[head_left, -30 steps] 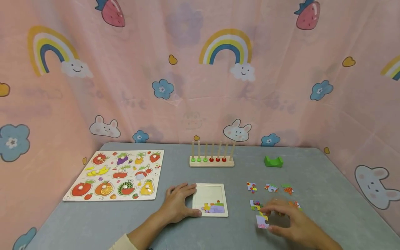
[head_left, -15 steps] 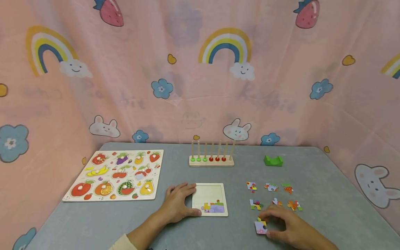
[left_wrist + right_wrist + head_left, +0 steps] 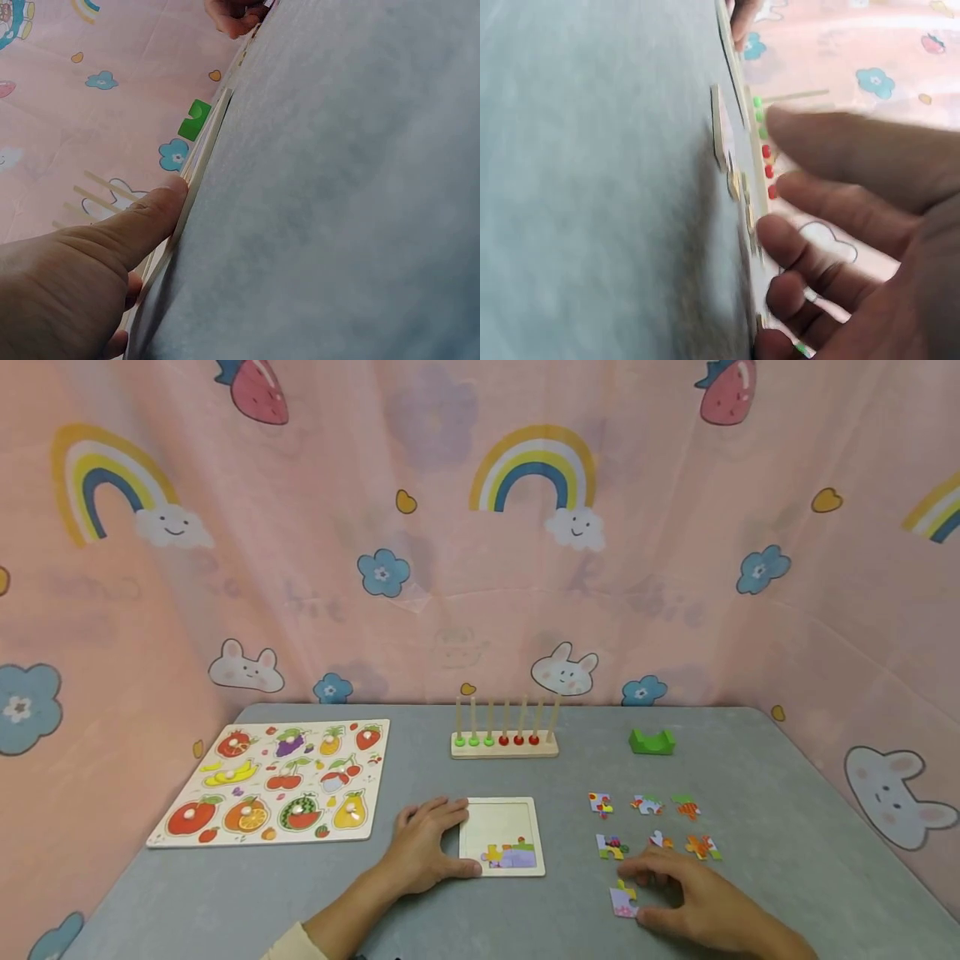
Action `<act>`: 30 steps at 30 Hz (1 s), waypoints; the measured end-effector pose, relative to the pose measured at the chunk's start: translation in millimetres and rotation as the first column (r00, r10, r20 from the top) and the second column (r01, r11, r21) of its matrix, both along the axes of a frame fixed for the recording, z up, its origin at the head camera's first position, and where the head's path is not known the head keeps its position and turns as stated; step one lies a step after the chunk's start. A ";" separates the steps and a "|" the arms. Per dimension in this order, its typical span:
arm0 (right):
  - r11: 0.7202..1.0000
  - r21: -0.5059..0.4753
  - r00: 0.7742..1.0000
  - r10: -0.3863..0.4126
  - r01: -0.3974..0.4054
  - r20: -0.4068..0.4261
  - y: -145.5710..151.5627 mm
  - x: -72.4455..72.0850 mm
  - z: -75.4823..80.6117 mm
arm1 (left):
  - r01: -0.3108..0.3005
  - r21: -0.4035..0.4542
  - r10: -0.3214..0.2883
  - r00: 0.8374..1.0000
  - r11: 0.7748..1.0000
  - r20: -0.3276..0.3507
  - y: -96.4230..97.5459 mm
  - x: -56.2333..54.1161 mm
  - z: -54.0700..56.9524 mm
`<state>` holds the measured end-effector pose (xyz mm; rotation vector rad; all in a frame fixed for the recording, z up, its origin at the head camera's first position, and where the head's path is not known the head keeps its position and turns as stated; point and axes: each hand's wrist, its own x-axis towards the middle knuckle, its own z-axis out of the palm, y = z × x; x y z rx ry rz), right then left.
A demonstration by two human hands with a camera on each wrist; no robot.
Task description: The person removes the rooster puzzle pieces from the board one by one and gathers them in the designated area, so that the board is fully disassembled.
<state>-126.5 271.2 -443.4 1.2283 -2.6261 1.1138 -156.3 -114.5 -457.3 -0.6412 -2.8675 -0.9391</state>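
A square wooden puzzle tray (image 3: 498, 822) lies before me, with a few joined pieces (image 3: 512, 854) in its lower right part. My left hand (image 3: 426, 847) holds the tray's left side, fingertips at the upper left corner and thumb at the lower left. In the left wrist view, that thumb (image 3: 154, 214) lies against the tray's edge. A lilac and yellow jigsaw piece (image 3: 622, 901) rests on the table to the right. My right hand (image 3: 686, 889) hovers around its right side, fingers loosely bent. The right wrist view shows a gap between this hand (image 3: 840, 225) and the piece (image 3: 721, 127).
Several loose jigsaw pieces (image 3: 647, 804) lie in two rows behind the right hand. A peg rack (image 3: 504, 750) with green and red beads and a green block (image 3: 652, 742) stand farther back. A fruit knob puzzle (image 3: 277, 785) lies left, and a pink curtain (image 3: 450, 627) rises behind the table (image 3: 420, 918).
The right hand has brought the lilac and yellow piece slightly nearer me, onto the table, and loosened its fingers from it. The left hand stays on the tray. The head view has shifted slightly.
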 end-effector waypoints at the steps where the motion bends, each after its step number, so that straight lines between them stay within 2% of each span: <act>1: 1.000 -0.008 1.000 -0.004 0.005 0.015 0.0 0.2 2.4 | 0.000 -0.001 0.000 1.000 1.000 -0.002 0.1 0.1 0.3; 3: 0.999 -0.035 1.000 -0.003 0.004 0.028 -0.3 0.3 7.7 | -0.001 0.000 0.001 1.000 1.000 -0.007 0.1 0.1 0.4; 8: 0.996 -0.077 0.997 0.032 -0.037 -0.064 -2.3 -2.2 18.4 | 0.002 0.001 -0.002 1.000 1.000 -0.008 -0.2 0.0 0.0; 11: 0.996 -0.075 0.994 0.037 -0.044 -0.101 -4.1 -2.6 24.5 | 0.005 0.005 -0.005 1.000 1.000 -0.011 -0.3 0.3 -0.1; 17: 0.997 -0.070 0.996 0.005 -0.011 -0.088 -11.3 -0.8 39.4 | 0.003 0.006 -0.003 1.000 1.000 -0.017 -0.4 1.4 -1.3; 22: 0.997 -0.079 0.988 0.013 -0.025 -0.153 -18.5 -2.7 49.1 | 0.000 0.005 0.000 1.000 1.000 -0.015 -0.5 1.6 -1.4; 26: 0.997 -0.077 0.992 -0.002 -0.007 -0.125 -26.4 -3.5 59.6 | 0.003 0.009 -0.003 1.000 1.000 -0.016 -0.3 1.5 -1.0; 30: 0.996 -0.082 0.994 0.019 -0.027 -0.103 -36.2 -5.3 70.6 | 0.003 0.013 -0.003 1.000 1.000 -0.020 -0.2 1.0 -1.0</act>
